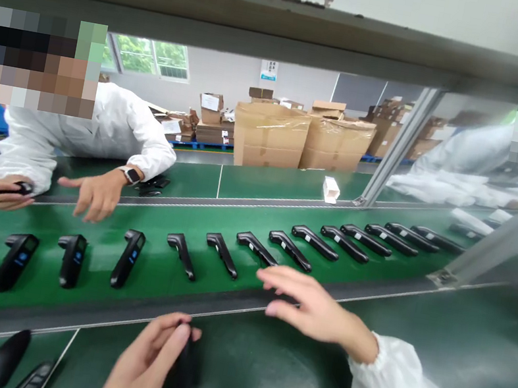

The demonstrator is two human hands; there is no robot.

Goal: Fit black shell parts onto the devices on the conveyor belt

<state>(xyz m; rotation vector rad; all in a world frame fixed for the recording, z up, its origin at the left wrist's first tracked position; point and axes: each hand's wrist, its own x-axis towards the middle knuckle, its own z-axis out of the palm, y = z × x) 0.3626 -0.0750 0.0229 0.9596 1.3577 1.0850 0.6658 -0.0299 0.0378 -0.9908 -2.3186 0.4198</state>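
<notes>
My left hand is low in the middle of the view, over the near table, its thumb and fingers pinched. A dark, blurred object hangs down from the fingertips; its kind cannot be made out. My right hand reaches in from the right with fingers stretched out and holds nothing. Its fingertips are at the near end of a black pistol-shaped handheld device; whether they touch is unclear. Similar devices lie in a row along the green belt, including one with a blue-marked face farther left.
Across the belt a co-worker's hand is stretched out, and the other hand holds a small dark item. Black parts lie at near left. A metal post stands at right; a small white box is beyond.
</notes>
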